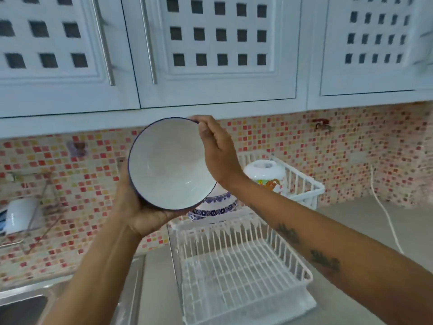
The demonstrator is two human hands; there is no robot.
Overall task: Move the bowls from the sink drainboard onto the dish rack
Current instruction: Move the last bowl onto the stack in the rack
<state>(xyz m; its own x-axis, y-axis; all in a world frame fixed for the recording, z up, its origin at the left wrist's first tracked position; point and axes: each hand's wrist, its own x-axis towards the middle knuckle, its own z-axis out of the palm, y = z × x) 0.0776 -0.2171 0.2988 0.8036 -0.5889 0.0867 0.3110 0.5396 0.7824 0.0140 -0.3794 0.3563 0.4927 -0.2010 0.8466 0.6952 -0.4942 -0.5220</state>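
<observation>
L hand (138, 207): we see it cupped under the white bowl (168, 165) from 7 o'clock, palm up, fingers wrapped round the outside wall; forearm runs in from bottom-left.
R hand (216, 151): pinching the bowl rim at approx 1 o'clock, thumb and fingers closed on the edge, wrist bent; tattooed forearm comes in from 4 o'clock.
Bowl: held up in the air by both hands, tilted so the inside faces us, thin dark-blue rim line, inside empty. It's above the far end of the dish rack (236, 275), touching nothing else.
2nd bowl (214, 207): blue/white patterned, sits at the rack's far end, just under the held bowl at 5 o'clock, partly hidden.
Rack room: white wire rack, near and mid slots bare; sits on the counter (351, 221).
Edges: sink (23, 306) corner at 8 o'clock, well apart from bowl. White basket (302, 184) at 3 o'clock holds a white container (264, 172). Cabinets (210, 55) close above the bowl at 12.
</observation>
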